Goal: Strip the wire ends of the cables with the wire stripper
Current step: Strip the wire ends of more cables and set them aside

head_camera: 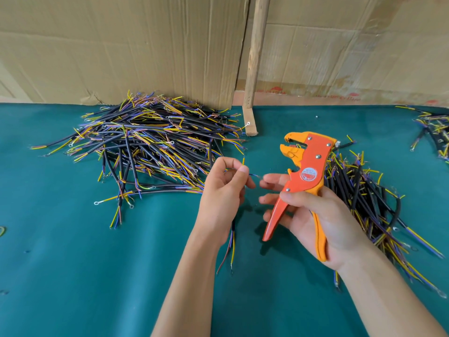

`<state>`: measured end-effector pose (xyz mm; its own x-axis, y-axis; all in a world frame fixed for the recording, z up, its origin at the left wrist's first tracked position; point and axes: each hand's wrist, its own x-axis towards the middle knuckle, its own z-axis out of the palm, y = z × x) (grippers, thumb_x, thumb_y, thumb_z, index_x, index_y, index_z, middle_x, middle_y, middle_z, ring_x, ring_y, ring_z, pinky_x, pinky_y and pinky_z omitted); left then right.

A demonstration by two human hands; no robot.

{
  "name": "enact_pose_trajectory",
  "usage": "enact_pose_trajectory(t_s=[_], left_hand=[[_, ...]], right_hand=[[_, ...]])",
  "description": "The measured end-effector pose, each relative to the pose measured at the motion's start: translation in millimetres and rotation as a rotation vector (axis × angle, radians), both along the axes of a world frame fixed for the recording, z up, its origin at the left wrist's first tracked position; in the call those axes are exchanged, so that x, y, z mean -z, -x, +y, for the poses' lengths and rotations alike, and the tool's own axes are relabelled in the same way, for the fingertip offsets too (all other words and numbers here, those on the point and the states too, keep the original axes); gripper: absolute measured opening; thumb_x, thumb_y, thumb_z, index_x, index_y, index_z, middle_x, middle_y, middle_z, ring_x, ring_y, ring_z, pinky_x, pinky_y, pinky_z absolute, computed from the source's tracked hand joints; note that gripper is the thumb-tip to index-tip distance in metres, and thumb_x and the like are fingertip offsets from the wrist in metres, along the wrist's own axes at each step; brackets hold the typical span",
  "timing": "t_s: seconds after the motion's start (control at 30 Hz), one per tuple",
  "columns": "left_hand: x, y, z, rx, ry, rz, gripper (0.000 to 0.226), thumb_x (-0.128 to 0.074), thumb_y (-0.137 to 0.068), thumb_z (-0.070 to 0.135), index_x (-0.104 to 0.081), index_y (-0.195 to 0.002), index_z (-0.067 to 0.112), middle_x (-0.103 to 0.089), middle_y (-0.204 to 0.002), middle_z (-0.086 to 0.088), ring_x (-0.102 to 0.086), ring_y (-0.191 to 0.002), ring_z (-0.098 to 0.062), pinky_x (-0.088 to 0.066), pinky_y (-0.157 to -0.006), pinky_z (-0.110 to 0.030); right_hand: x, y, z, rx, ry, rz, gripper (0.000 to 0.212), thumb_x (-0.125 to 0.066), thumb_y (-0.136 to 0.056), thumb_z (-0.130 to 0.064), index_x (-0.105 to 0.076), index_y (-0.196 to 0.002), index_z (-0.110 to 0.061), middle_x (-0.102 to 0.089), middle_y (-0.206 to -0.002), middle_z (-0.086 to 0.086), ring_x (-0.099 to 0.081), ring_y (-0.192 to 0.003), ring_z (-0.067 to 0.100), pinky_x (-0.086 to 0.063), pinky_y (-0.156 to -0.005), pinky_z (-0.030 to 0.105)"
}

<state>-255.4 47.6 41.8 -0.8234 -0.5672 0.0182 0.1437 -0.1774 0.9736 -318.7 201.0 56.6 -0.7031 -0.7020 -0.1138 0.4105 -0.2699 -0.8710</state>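
My left hand (222,190) pinches a short black cable (232,242) near its top. The cable's yellow wire end sticks up past my thumb, a blue one points right, and its lower end hangs down below my wrist with loose coloured wires. My right hand (315,215) grips the orange wire stripper (305,176) by its handles, jaws up and slightly apart, pointing left. My right fingertips reach toward the blue wire end. The stripper's jaws are above the wire and hold nothing.
A large heap of cables (145,142) lies on the green table (73,263) at the back left. Another pile (364,195) sits behind my right hand, and a few more cables (435,132) at the far right. A wooden post (255,69) and cardboard wall stand behind.
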Motion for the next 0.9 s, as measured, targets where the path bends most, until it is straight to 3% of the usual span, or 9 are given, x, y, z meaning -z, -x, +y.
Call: enact_pose_trajectory(t_s=[0.3,0.57,0.73,0.9], left_hand=[[-0.4,1.4,-0.4,-0.108,0.036,0.047,0.013,-0.052,-0.104,0.01,-0.053,-0.091,0.013,-0.059,-0.062,0.005,-0.04,-0.054,-0.011,-0.034,-0.05,-0.02],[0.3,1.5,0.4,-0.098,0.014,0.075,0.012,-0.052,-0.104,0.011,-0.053,-0.092,0.012,-0.057,-0.063,0.002,-0.039,-0.055,-0.016,-0.033,-0.057,-0.031],[-0.4,1.9,-3.4,-0.138,-0.038,0.126,0.012,-0.052,-0.104,0.007,-0.052,-0.092,0.01,-0.061,-0.065,0.001,-0.035,-0.05,-0.011,-0.031,-0.048,-0.018],[-2.3,0.1,-10.3,-0.204,-0.157,0.196,0.012,-0.05,-0.104,0.005,-0.051,-0.093,0.01,-0.058,-0.066,0.002,-0.036,-0.054,-0.009,-0.028,-0.045,-0.016]], right_hand=[[-2.2,-5.3,-0.6,-0.136,-0.047,0.007,0.038,-0.075,-0.071,0.003,-0.07,-0.108,0.009,-0.068,-0.118,0.028,-0.072,-0.094,0.037,-0.059,-0.068,0.043],[-5.3,-4.3,2.2,-0.244,0.033,0.002,0.043,-0.077,-0.068,-0.003,-0.073,-0.11,0.004,-0.068,-0.115,0.025,-0.069,-0.087,0.033,-0.058,-0.072,0.043],[-4.4,-2.4,1.4,-0.183,0.112,-0.072,0.047,-0.072,-0.073,-0.008,-0.069,-0.118,0.007,-0.067,-0.12,0.027,-0.068,-0.082,0.03,-0.058,-0.073,0.042],[-2.2,2.9,3.8,-0.076,0.01,-0.209,0.041,-0.07,-0.071,-0.005,-0.072,-0.11,0.007,-0.069,-0.108,0.029,-0.069,-0.08,0.03,-0.06,-0.07,0.042]])
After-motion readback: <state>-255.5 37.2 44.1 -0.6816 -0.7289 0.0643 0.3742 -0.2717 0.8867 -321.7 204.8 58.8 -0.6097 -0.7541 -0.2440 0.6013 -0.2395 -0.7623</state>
